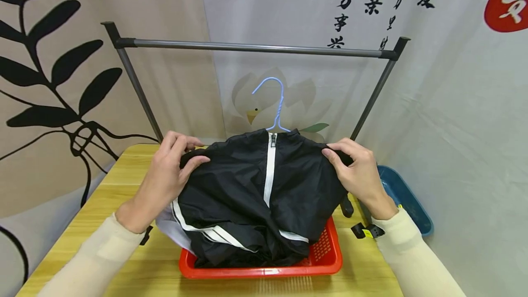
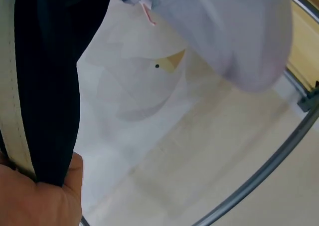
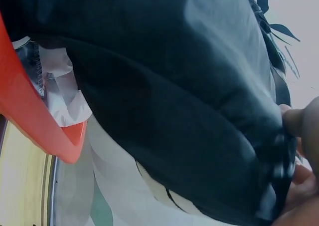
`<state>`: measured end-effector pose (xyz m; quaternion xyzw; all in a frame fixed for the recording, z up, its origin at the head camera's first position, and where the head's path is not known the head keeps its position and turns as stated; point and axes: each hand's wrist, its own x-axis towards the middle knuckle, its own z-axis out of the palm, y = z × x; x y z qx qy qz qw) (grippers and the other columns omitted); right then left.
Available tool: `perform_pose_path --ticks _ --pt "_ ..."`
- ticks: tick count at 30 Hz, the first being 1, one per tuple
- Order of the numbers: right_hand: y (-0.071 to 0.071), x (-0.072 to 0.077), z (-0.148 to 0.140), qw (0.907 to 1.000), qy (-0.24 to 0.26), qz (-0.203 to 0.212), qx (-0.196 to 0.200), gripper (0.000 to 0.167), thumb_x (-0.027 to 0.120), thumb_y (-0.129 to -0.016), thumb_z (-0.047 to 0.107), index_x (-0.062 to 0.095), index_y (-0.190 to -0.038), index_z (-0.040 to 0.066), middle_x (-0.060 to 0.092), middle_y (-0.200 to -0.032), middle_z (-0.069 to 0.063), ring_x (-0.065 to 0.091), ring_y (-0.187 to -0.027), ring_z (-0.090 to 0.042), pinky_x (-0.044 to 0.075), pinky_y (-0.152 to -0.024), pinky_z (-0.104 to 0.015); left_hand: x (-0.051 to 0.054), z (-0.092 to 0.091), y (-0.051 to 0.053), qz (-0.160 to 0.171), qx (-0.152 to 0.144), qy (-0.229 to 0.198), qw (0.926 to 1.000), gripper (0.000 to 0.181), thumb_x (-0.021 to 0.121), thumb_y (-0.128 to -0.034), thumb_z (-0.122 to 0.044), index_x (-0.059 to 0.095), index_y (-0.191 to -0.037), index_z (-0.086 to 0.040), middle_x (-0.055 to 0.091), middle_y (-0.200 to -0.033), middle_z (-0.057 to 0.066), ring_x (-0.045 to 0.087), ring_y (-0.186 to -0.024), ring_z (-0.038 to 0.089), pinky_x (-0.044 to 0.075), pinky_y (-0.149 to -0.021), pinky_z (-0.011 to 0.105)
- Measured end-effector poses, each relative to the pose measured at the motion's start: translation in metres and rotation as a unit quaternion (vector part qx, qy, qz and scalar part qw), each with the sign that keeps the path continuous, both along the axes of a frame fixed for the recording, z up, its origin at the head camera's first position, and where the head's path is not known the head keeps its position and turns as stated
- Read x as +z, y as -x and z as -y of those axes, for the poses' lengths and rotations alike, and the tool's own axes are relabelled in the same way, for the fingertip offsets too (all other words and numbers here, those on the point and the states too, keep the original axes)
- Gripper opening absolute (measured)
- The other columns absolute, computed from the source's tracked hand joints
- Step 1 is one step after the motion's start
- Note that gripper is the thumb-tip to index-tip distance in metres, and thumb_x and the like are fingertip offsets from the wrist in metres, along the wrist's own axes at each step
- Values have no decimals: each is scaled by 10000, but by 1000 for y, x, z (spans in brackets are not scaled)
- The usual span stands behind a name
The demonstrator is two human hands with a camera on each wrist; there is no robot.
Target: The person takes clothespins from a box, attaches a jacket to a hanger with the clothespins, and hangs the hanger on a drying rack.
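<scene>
A black jacket [image 1: 243,173] with a white-edged zipper hangs spread between both hands, a blue wire hanger's hook [image 1: 282,100] standing up out of its collar. On the left, my left hand [image 1: 165,173] pinches the shoulder between thumb and fingers; in the left wrist view that hand [image 2: 40,201] holds black cloth with a pale stripe. My right hand [image 1: 359,171] pinches the other shoulder, and in the right wrist view its fingers [image 3: 299,171] grip the black fabric [image 3: 164,101]. The jacket's lower part lies over a red basket [image 1: 264,273].
Behind the jacket a grey metal rack with a horizontal bar [image 1: 247,47] stands at the wooden table [image 1: 144,260]. A blue bin [image 1: 406,200] is at the right. Pale grey cloth [image 1: 173,230] lies at the basket's left side.
</scene>
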<state>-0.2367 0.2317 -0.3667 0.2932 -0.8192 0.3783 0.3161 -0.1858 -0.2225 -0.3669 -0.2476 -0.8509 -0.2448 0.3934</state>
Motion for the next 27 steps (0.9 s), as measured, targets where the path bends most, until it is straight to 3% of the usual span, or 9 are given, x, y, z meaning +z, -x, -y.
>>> perform_pose_path --ticks 5,10,18,24,27 --pt "0 -2 1 9999 33 -77 105 145 879 -1015 5 897 -1130 92 842 -1006 -64 749 -954 -107 534 -941 -106 6 -2 -7 362 265 425 9981 429 976 -961 -200 764 -1312 -73 712 -1160 125 727 -949 276 605 -795 439" --pt "-1 -3 3 9997 46 -181 171 157 883 -1001 -12 898 -1116 94 838 -994 -56 750 -939 -138 535 -942 -110 12 -9 -8 226 272 971 9946 391 945 -992 -253 760 -1276 -58 791 -1118 133 773 -949 352 622 -794 540" --pt "-2 -3 4 9994 8 -253 246 175 881 -988 -35 894 -1113 86 834 -999 -61 753 -939 -166 535 -955 -100 13 -18 -6 388 353 1219 9912 244 857 -1079 -246 738 -1222 -88 819 -1052 98 789 -821 309 649 -663 514" --pt "-3 -4 5 9989 93 -293 346 191 884 -974 -57 897 -1103 84 833 -990 -62 752 -926 -168 540 -950 -108 12 -20 -7 263 120 1205 9923 160 865 -1056 -114 727 -1131 -84 748 -894 70 704 -710 226 611 -623 423" --pt "-3 -4 6 9987 140 -322 372 203 891 -964 -66 901 -1098 87 835 -987 -59 755 -925 -162 542 -952 -109 12 -20 -7 192 -58 1123 9935 167 868 -1039 -57 741 -1145 -74 770 -916 79 744 -753 223 653 -663 431"
